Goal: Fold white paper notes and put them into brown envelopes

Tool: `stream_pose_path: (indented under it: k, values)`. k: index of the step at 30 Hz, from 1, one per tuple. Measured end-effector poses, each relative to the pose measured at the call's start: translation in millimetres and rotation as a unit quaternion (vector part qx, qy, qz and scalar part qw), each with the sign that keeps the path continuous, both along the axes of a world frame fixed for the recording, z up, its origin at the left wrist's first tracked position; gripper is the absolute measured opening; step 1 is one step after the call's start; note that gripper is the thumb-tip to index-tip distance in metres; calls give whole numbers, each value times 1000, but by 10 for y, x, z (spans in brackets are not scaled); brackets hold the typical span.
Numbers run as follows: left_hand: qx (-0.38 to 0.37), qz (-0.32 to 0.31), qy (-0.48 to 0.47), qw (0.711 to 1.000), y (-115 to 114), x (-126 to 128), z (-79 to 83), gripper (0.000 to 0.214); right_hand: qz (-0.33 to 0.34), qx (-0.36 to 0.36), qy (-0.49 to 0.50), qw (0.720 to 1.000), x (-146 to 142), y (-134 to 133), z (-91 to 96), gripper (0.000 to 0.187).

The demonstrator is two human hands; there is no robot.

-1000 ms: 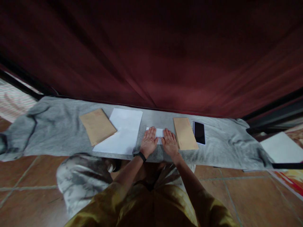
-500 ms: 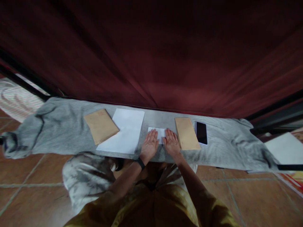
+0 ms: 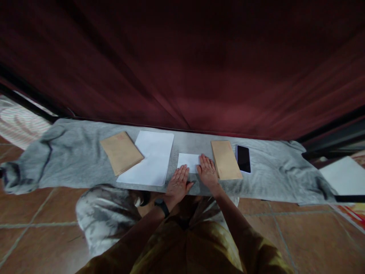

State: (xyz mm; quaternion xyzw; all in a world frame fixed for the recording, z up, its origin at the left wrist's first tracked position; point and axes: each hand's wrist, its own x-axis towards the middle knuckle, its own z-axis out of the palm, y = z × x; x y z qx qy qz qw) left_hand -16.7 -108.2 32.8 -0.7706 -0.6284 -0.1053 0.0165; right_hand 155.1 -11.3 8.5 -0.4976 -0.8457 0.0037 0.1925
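A small folded-looking white paper (image 3: 188, 161) lies flat on the grey cloth (image 3: 196, 142) in front of me. My left hand (image 3: 178, 185) lies flat, its fingertips over the paper's near left corner and its thumb spread to the side. Flat on the paper's right edge rests my right hand (image 3: 207, 170), fingers stretched out. Just right of that hand is a brown envelope stack (image 3: 226, 160). To the left lies a stack of large white sheets (image 3: 155, 158), partly covered by another pile of brown envelopes (image 3: 121, 152).
A phone (image 3: 243, 159) with a dark screen lies right of the envelopes. Behind the cloth-covered bench hangs a dark red curtain (image 3: 182, 76). A white sheet-like object (image 3: 343, 175) is at the far right. Tiled floor (image 3: 51, 213) shows below.
My left hand has slid down toward me, uncovering more of the small paper. My right hand has stayed almost in place.
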Motion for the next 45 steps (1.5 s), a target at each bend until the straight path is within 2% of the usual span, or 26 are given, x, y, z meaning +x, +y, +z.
stream_pose_path:
  k: [8,14,17,20,27,36,41,45]
  values:
    - [-22,-10,32,999,24,58,15,65,-7,-27,39,999,-66,-53,148,53]
    - [-21,-9,43,999,-1,56,-72,61,121,-74,41,989,-214,-519,215,49]
    - [-23,-7,45,999,-15,41,-101,64,106,-66,41,991,-180,-694,164,51]
    - [-27,-7,36,999,-21,27,-97,68,78,-51,37,995,-94,-755,123,52]
    - [-16,-4,14,1000,-59,-15,-52,68,30,-27,24,999,54,-769,99,52]
    - [-13,35,13,999,-223,-113,15,72,25,-21,25,999,59,-778,66,52]
    - [-12,67,12,998,-230,-55,90,77,24,-19,17,999,58,-778,68,52]
    - [-21,-28,8,999,-130,97,101,66,22,-20,14,999,57,-782,71,51]
